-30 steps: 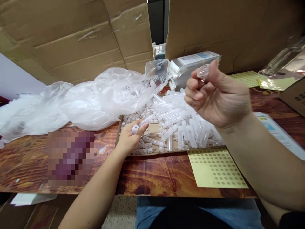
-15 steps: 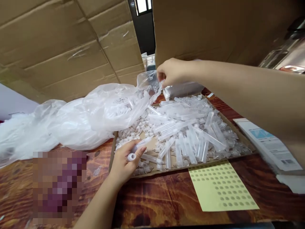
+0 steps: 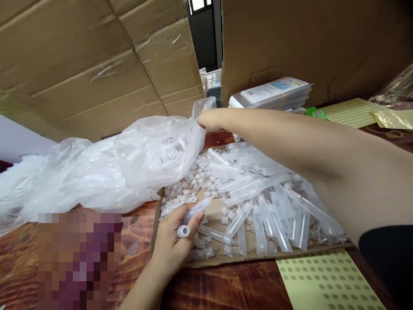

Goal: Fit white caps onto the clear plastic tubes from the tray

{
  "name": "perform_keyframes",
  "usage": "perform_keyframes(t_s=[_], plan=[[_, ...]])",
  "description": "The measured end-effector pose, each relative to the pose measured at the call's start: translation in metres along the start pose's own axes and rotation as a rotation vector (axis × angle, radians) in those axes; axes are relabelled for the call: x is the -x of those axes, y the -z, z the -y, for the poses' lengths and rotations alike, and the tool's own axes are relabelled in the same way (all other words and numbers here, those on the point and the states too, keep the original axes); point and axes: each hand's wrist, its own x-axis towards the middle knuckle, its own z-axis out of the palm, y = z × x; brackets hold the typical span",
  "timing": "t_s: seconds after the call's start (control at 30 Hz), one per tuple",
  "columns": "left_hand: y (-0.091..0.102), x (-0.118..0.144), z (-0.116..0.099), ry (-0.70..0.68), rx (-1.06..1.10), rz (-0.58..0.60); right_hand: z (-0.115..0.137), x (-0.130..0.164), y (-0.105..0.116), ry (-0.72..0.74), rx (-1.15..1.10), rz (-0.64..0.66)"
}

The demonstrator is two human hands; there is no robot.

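My left hand [image 3: 176,241] is closed round a translucent plastic tube [image 3: 195,211], its open threaded mouth towards me. Just beyond it lies a shallow cardboard tray [image 3: 209,261], heaped with many similar tubes [image 3: 254,189] and small clear caps [image 3: 206,165]. At the tray's back left, my right hand [image 3: 211,119] grips the gathered edge of a large clear plastic bag [image 3: 129,159]. More small plastic pieces show through the bag near its mouth. The fingertips of my right hand are partly hidden in the film.
Cardboard walls [image 3: 80,60] stand behind. A banded stack of printed packets [image 3: 274,92] sits at the back right, with a green box [image 3: 316,113] beside it. A yellow sticker sheet [image 3: 325,275] lies in front of the tray. Part of the wooden table [image 3: 135,232] is pixelated.
My right hand has moved a little left and down with the bag's edge, drawing it over. My left hand still holds the tube. The view has shifted, showing the packet stack.
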Motion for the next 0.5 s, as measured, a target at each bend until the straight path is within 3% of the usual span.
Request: perform_keyframes(t_s=[0.07,0.23,0.37,0.5], plan=[[0.002,0.001,0.001,0.005,0.02,-0.019,0.015,-0.011,0.0,0.035,0.219,0.151],[0.002,0.002,-0.005,0.042,0.077,-0.049,0.04,-0.029,0.006,0.097,0.589,0.282],[0.0,0.003,-0.015,0.126,0.125,-0.098,0.03,-0.028,0.009,0.005,0.862,0.402],[-0.001,0.003,-0.018,0.145,0.136,-0.05,0.004,-0.023,0.004,-0.093,0.912,0.36]])
